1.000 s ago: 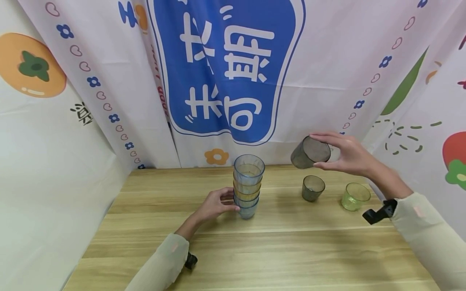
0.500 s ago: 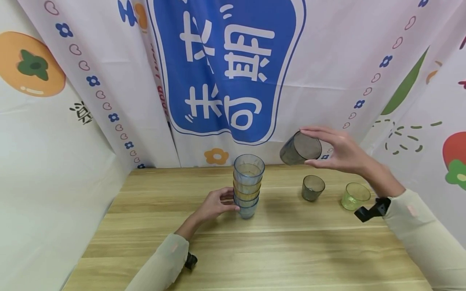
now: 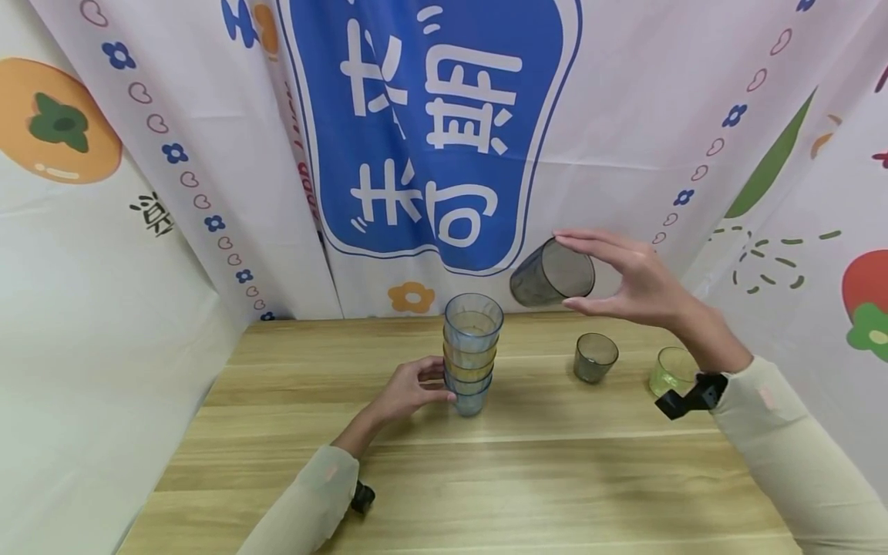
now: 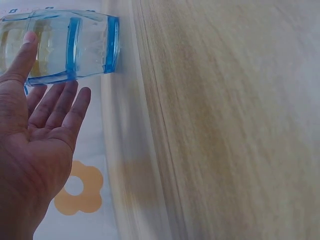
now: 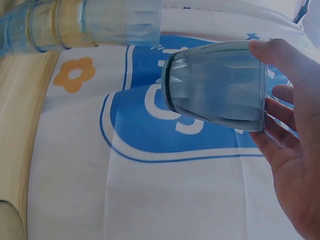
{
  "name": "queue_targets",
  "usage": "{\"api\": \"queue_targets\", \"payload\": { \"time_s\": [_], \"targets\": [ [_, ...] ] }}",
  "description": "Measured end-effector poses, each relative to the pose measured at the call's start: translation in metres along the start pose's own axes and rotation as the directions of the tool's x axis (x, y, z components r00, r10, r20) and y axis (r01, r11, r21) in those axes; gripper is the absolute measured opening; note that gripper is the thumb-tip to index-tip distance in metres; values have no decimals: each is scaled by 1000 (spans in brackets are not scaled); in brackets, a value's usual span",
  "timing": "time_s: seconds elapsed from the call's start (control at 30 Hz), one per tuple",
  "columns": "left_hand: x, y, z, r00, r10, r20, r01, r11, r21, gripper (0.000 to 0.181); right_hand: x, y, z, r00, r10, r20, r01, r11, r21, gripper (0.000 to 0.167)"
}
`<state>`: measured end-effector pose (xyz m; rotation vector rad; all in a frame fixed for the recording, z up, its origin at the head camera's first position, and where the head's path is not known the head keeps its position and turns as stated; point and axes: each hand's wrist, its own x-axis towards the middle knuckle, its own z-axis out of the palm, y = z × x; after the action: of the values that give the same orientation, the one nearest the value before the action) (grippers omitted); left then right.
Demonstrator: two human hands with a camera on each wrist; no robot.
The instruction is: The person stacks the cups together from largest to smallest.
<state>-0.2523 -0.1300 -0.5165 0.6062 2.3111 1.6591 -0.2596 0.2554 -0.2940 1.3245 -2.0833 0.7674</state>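
Observation:
A stack of clear blue and amber cups [image 3: 474, 316] stands upright on the table. My left hand [image 3: 411, 391] holds it low on its left side, with the thumb across the front; in the left wrist view that thumb [image 4: 30, 39] lies over the cups and the other fingertips are at their edge. Up and to the right of the stack, my right hand [image 3: 634, 279] pinches a smoky grey cup [image 3: 534, 276] by its rim between thumb and fingers. This cup is in the air, tilted, its mouth turned towards the hand and its base towards the stack.
A small grey cup [image 3: 595, 358] stands upright on the wooden table [image 3: 486, 486], right of the stack. Further right, a green cup [image 3: 669, 370] is partly covered by the right wrist's black camera mount [image 3: 690, 395]. A printed curtain [image 3: 610, 177] hangs behind the table.
My right hand has moved left and slightly up with the grey cup, closer to the stack. The right wrist now overlaps the green cup. My left hand and the stack have stayed in place.

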Motion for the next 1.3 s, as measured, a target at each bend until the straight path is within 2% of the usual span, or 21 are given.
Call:
{"api": "queue_targets", "payload": {
  "time_s": [0.23, 0.47, 0.9, 1.3],
  "targets": [
    [0, 0, 0, 1000, -3, 1, 3, 1000, 0, 68, 11, -8, 3, 1000, 15, 8, -15, 1000, 20, 79],
    [0, 0, -1, 1000, -3, -3, 3, 1000, 14, 67, 22, -14, 12, 1000, -20, -9, 21, 997, 71, 79],
    [1, 0, -2, 1000, 8, 8, -8, 1000, 18, 68, 38, -20, 35, 995, -98, 12, 96, 986, 134, 80],
    [2, 0, -2, 1000, -12, 3, 12, 1000, 26, 66, 43, -16, 52, 997, -61, 54, 52, 986, 156, 84]
  ]
}}
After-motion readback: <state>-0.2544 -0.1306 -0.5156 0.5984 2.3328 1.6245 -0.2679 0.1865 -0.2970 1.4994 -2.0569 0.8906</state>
